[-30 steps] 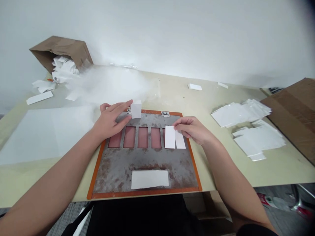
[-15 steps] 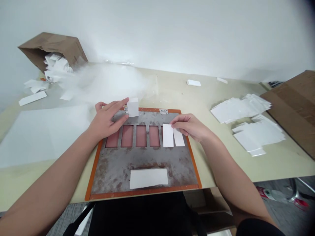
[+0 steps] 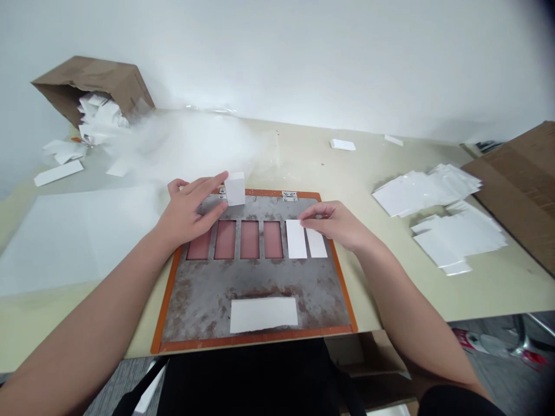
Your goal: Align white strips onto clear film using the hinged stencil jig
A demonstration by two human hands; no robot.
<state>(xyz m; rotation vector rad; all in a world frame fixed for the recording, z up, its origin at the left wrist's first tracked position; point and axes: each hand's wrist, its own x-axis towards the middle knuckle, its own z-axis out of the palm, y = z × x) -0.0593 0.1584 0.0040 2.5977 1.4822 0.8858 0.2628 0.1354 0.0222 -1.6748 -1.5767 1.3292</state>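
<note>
Rusty steel template (image 3: 203, 300) holds two white strips (image 3: 297, 240) in its right slots under fingertips of the half-curled right hand (image 3: 337, 224), grip unclear, while the left hand (image 3: 188, 211) pinches a white block (image 3: 235, 189) at its far edge.

The right hand (image 3: 336, 225) is easing two white strips (image 3: 297, 238) flatter and straighter over the metal plate's (image 3: 243, 283) rightmost slots.

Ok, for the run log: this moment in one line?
left hand: holds white card stack | right hand: touches two white cards | metal template: four slots uncovered
</note>
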